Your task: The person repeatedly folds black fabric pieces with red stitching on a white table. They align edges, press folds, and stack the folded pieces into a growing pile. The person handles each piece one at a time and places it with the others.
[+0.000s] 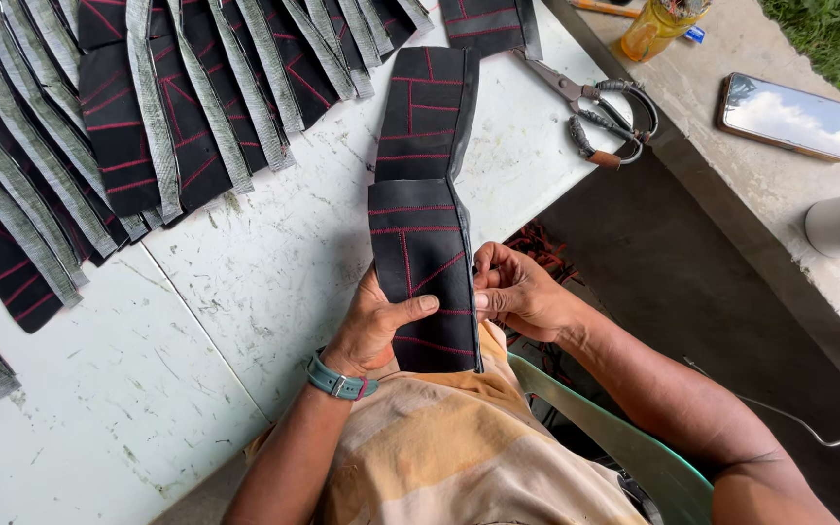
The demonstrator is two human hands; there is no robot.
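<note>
Black rubber strip point(423, 243) with red lines | I see its long axis running away from me over tabletop point(274, 262) edge | left hand point(376, 326) and right hand point(517, 292) both grip near end, equally close.

- A long rubber strip point(427, 194) runs from the table's point(274, 262) near edge toward its far edge, its near end between the left hand point(373, 326) and right hand point(517, 292).
- Rows of cut strips point(148, 107) overlap along the far-left part.
- Scissors point(600, 112) lie at the table's right edge.
- A phone point(787, 115) lies on the ledge point(731, 185) right of them; a jar point(655, 27) stands behind.
</note>
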